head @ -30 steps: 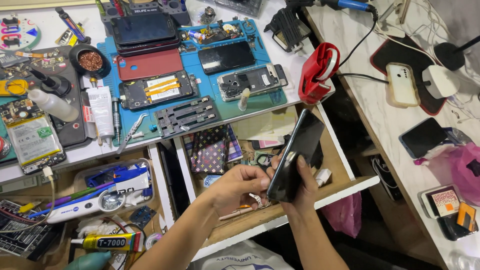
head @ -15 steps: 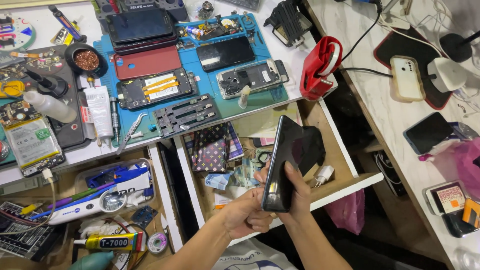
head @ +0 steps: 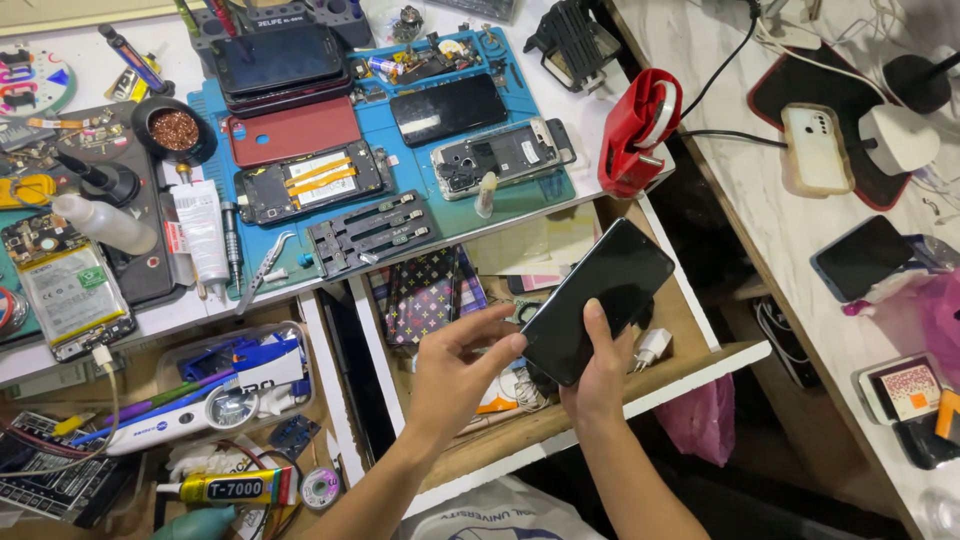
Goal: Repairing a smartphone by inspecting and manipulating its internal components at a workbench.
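Observation:
A black phone [head: 598,298] with a dark screen facing up is held over an open wooden drawer [head: 700,345]. My right hand [head: 597,380] grips its lower end from below, thumb lying on the glass. My left hand [head: 455,370] is beside the phone's left edge, fingers spread, fingertips touching or nearly touching that edge. In the drawer under the hands lie a patterned pouch [head: 425,292], a white charger plug [head: 652,347] and papers.
A blue repair mat [head: 385,215] carries several opened phones and a screw tray. A red tape dispenser [head: 637,130] stands at the bench corner. Another open drawer [head: 180,420] on the left holds tools and a glue tube. More phones lie on the right counter [head: 730,100].
The phone has turned from edge-on to screen-up and now lies flatter. My left hand has opened and shifted to its left edge; my right hand keeps its hold.

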